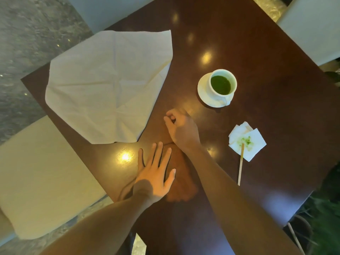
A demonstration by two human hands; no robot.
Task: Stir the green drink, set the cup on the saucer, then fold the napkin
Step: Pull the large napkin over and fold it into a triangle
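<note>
Your left hand (156, 175) lies flat, fingers straight, on the dark wooden table (266, 52). Your right hand (181, 128) is clenched, grasping nothing, beside the large cream paper napkin (108, 85).

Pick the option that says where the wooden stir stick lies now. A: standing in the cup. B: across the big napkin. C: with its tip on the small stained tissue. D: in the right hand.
C: the stir stick lies on the table, its upper end resting on the green-stained tissue, away from the cup and out of both hands.
</note>
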